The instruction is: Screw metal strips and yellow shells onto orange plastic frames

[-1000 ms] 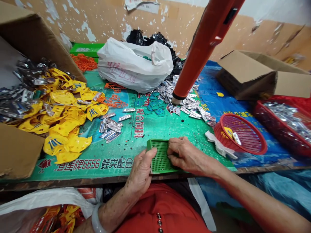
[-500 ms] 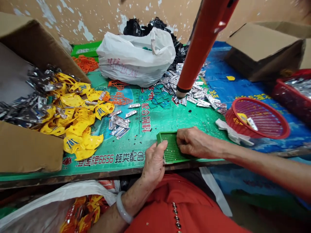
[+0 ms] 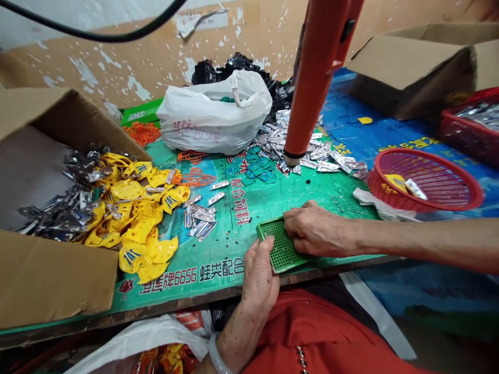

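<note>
A small green tray (image 3: 286,254) with a grid of holes lies at the table's front edge. My left hand (image 3: 260,270) grips its near left corner, thumb over the rim. Over the tray's right part rests my right hand (image 3: 312,228), its fingers curled and pinched together; whatever they hold, if anything, is hidden. Ahead of the hands the tip of a red-orange tool (image 3: 312,93) points down at the table. Beyond it spreads a heap of small silver pieces (image 3: 273,137), with dark green flat pieces (image 3: 255,169) beside them.
At left a tipped cardboard box (image 3: 58,280) spills yellow plastic parts (image 3: 136,208) and dark ones. A white plastic bag (image 3: 210,119) stands behind. On the right are a red basket (image 3: 424,179), a cardboard box (image 3: 409,67) and a red crate (image 3: 463,130). Orange pieces (image 3: 197,174) lie left of centre.
The camera view has tilted up and shifted slightly, so everything appears displaced. My left hand stays on the tray, and my right hand remains pinched over it with little visible movement.
</note>
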Available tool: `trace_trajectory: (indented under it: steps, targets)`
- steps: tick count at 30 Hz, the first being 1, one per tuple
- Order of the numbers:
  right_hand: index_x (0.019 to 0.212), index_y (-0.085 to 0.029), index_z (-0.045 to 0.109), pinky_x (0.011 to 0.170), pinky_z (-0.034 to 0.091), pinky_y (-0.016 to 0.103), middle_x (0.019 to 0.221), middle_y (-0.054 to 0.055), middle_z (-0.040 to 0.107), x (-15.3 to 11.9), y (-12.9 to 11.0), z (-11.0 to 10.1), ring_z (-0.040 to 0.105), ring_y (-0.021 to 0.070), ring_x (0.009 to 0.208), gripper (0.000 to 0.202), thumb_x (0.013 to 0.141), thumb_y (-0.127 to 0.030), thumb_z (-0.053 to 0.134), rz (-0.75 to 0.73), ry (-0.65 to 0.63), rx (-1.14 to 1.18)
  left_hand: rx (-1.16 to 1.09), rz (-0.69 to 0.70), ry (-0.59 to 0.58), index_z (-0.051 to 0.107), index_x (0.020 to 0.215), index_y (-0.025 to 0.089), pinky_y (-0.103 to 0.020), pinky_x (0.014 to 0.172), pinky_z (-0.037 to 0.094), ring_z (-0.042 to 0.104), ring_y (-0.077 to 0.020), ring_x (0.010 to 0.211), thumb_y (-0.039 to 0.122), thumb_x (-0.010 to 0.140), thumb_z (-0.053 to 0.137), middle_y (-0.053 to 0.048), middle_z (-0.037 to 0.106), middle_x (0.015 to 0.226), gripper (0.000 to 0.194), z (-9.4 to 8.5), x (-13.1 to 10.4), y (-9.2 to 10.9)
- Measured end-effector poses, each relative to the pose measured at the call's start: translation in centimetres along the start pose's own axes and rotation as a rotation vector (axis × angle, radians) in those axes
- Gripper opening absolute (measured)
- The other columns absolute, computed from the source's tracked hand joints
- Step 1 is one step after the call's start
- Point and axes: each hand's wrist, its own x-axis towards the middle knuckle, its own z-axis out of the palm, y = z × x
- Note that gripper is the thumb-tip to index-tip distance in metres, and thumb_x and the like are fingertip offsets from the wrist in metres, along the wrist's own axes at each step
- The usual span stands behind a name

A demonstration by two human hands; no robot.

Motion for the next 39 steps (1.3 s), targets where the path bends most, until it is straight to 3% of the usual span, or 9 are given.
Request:
trace_trajectory:
  steps: [5, 12, 20, 23, 28, 34, 39]
  targets:
    - [0.066, -0.012, 0.062, 0.068, 0.032, 0.032, 0.078, 0.009, 0.067, 0.5, -0.1, 0.1, 0.06, 0.0187, 0.071, 0.009, 0.071, -0.014, 0.054, 0.094, -0.066, 0.017, 0.003, 0.045, 0.067, 0.067, 0.08, 0.015, -0.024, 0.07, 0.046, 0.062, -0.0129, 0.066, 0.027, 0.076, 0.064, 0.002, 0.069, 0.071, 0.013, 0.2, 0.1, -0.3]
    - [0.073, -0.012, 0.064, 0.082, 0.033, 0.042, 0.092, 0.014, 0.068, 0.7, -0.3, 0.0, 0.058, 0.029, 0.093, 0.011, 0.072, -0.011, 0.053, -0.034, -0.098, -0.05, -0.014, 0.035, 0.12, 0.066, 0.075, 0.015, -0.024, 0.067, 0.045, 0.059, -0.0122, 0.064, 0.026, 0.072, 0.067, 0.001, 0.067, 0.07, 0.012, 0.3, 0.3, -0.5]
    - [0.061, -0.015, 0.058, 0.066, 0.037, 0.04, 0.078, 0.013, 0.067, 0.8, 0.0, 0.3, 0.058, 0.0233, 0.068, 0.01, 0.069, -0.011, 0.052, 0.124, -0.065, -0.001, 0.043, 0.051, 0.17, 0.065, 0.073, 0.015, -0.024, 0.065, 0.044, 0.056, -0.0108, 0.059, 0.027, 0.07, 0.067, 0.003, 0.065, 0.067, 0.012, 0.8, 0.2, -0.7]
    - [0.06, -0.016, 0.056, 0.065, 0.036, 0.039, 0.076, 0.012, 0.067, 0.8, 0.4, 0.8, 0.058, 0.0235, 0.068, 0.01, 0.069, -0.012, 0.053, 0.084, -0.044, 0.008, 0.034, 0.043, 0.175, 0.065, 0.074, 0.015, -0.025, 0.064, 0.044, 0.056, -0.0115, 0.057, 0.027, 0.07, 0.067, 0.001, 0.066, 0.068, 0.013, 0.9, 0.2, -0.6]
    - [0.061, -0.016, 0.056, 0.076, 0.034, 0.045, 0.084, 0.012, 0.067, 0.8, 0.4, 1.2, 0.059, 0.03, 0.085, 0.01, 0.068, -0.01, 0.054, -0.068, -0.022, -0.013, 0.031, 0.04, 0.183, 0.064, 0.07, 0.016, -0.026, 0.062, 0.045, 0.056, -0.0136, 0.058, 0.027, 0.07, 0.066, 0.0, 0.065, 0.066, 0.011, 0.8, 0.2, -0.6]
    - [0.064, -0.014, 0.06, 0.071, 0.034, 0.04, 0.083, 0.015, 0.069, 0.9, 0.0, 0.5, 0.061, 0.0283, 0.08, 0.011, 0.069, -0.013, 0.051, 0.11, -0.054, 0.029, 0.048, 0.057, 0.237, 0.06, 0.069, 0.016, -0.023, 0.061, 0.043, 0.055, -0.0115, 0.059, 0.027, 0.068, 0.066, 0.003, 0.063, 0.063, 0.012, 1.0, 0.2, -0.7]
    - [0.068, -0.012, 0.065, 0.069, 0.032, 0.035, 0.081, 0.014, 0.07, 0.9, 0.0, -0.2, 0.063, 0.0256, 0.077, 0.014, 0.068, -0.014, 0.051, 0.139, -0.115, 0.041, 0.065, 0.049, 0.237, 0.061, 0.066, 0.016, -0.022, 0.059, 0.042, 0.053, -0.0104, 0.056, 0.027, 0.068, 0.066, 0.004, 0.062, 0.062, 0.012, 1.0, 0.3, -0.7]
